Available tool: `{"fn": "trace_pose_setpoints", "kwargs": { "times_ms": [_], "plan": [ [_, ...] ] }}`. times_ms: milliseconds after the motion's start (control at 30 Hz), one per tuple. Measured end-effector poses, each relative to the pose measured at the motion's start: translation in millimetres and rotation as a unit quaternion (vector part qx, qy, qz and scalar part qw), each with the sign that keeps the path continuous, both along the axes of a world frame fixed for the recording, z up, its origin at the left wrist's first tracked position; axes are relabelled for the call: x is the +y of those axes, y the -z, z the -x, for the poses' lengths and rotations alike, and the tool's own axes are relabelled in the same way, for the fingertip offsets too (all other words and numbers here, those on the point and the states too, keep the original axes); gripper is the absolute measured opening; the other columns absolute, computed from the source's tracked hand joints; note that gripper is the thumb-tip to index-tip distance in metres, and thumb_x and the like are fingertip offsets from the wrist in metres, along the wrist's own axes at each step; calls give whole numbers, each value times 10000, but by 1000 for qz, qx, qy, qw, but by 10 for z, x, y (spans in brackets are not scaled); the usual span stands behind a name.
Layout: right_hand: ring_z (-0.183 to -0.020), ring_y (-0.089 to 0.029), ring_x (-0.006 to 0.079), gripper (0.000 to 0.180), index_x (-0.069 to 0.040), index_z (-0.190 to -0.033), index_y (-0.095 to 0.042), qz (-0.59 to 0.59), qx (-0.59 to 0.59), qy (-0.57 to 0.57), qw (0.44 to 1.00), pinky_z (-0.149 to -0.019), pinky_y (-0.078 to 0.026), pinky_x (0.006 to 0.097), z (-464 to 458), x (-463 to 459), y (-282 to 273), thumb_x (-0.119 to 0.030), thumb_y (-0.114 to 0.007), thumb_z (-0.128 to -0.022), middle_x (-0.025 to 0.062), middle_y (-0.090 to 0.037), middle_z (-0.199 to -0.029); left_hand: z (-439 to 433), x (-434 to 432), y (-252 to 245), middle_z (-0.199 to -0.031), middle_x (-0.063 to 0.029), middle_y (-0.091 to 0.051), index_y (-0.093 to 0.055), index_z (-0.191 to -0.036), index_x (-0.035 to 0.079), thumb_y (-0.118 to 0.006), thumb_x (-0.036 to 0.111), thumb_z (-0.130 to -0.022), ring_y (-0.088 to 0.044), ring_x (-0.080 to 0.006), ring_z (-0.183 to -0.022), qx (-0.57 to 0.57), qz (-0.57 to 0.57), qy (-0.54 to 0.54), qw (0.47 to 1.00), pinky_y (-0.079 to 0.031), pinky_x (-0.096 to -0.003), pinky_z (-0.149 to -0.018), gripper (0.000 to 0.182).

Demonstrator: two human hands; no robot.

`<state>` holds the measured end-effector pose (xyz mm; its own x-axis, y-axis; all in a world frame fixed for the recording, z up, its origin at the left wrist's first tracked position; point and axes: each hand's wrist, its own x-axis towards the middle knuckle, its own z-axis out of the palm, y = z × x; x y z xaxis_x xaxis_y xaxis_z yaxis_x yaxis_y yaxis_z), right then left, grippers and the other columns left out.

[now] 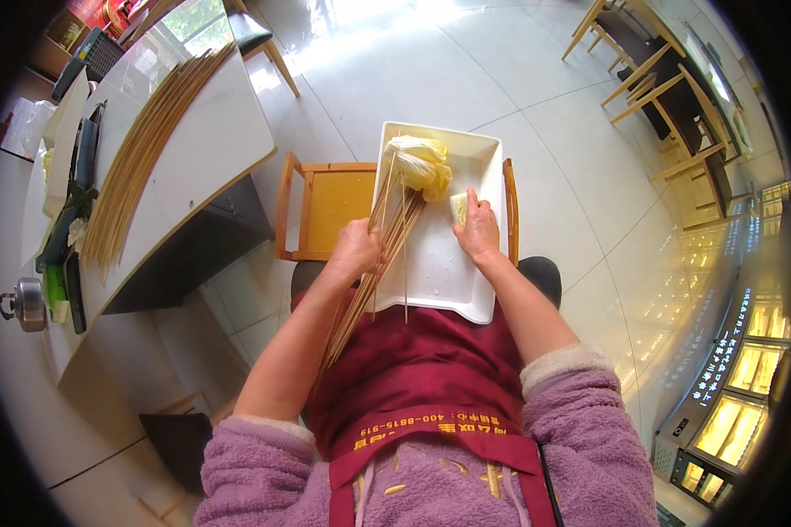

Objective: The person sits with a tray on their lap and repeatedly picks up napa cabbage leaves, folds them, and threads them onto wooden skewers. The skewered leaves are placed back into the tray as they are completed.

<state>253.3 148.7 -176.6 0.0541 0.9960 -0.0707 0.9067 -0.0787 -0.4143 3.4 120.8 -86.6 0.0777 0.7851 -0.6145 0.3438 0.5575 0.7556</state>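
Note:
A white plastic tray [439, 267] lies before me, its near edge against my dark red apron. My left hand [358, 249] is closed around thin bamboo skewers [382, 263], at the tray's left edge. The skewers' near ends stick out over my lap, while a few reach up to a clump of yellow-white napa cabbage leaves [419, 163] at the tray's far end. Whether these pierce the leaves I cannot tell. My right hand [478, 227], inside the tray's right side, grips a small cut piece of napa cabbage [459, 207]. Its thumb and fingers partly hide the piece.
Under the tray is a wooden-framed chair or stool [337, 211]. On the left, a white table [217, 141] bears a long row of bamboo skewers [155, 151] and a metal kettle [28, 305]. Wooden chairs [672, 99] stand far right, near a lit display cabinet [732, 421].

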Motion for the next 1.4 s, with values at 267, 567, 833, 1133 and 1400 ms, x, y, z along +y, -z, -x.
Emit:
{"fn": "trace_pose_setpoints", "kwargs": {
  "times_ms": [267, 567, 833, 1133, 1400],
  "plan": [
    [-1037, -632, 332, 777, -66, -1452, -387, 128, 408, 109, 897, -896, -530, 415, -140, -35, -183, 0, -716, -751, 229, -605, -1131, 433, -268, -210, -789, -67, -631, -584, -1266, -21, -480, 211, -1046, -580, -128, -617, 56, -84, -30, 994, -478, -276, -489, 336],
    [-1169, -585, 255, 782, -76, -1494, -323, 256, 795, 31, 548, -1030, -495, 409, -190, -595, -810, 35, -688, -811, 122, -545, -1290, 332, -630, -546, -707, 5, -590, -686, -1063, -44, -613, 215, -978, -506, -67, -653, -14, -158, -27, 987, -433, -266, -599, 282],
    [-1197, -561, 220, 927, -92, -1517, -307, 205, 739, -32, 640, -1058, -473, 390, 110, -984, -1338, 23, -807, -744, 86, -523, -1318, -207, -801, -834, -826, -109, -689, -650, -1158, -58, -761, 242, -878, -634, -124, -757, -45, -227, 44, 972, -514, -280, -685, 425],
    [-1161, -588, 196, 943, -114, -1508, -316, 100, 557, -125, 815, -977, -525, 368, 200, -1156, -1346, -111, -876, -748, 91, -549, -1289, -346, -884, -921, -835, -171, -705, -673, -1065, -66, -768, 221, -821, -680, -181, -719, -15, -217, 62, 974, -537, -331, -662, 388],
    [-1158, -578, 186, 767, -73, -1387, -457, 143, 581, -92, 796, -981, -511, 362, 201, -1196, -1456, -109, -866, -739, 83, -559, -1271, -323, -875, -887, -801, -106, -710, -699, -1003, -53, -670, 137, -778, -646, -108, -692, 17, -220, 95, 971, -536, -279, -649, 296]
  ]
}}
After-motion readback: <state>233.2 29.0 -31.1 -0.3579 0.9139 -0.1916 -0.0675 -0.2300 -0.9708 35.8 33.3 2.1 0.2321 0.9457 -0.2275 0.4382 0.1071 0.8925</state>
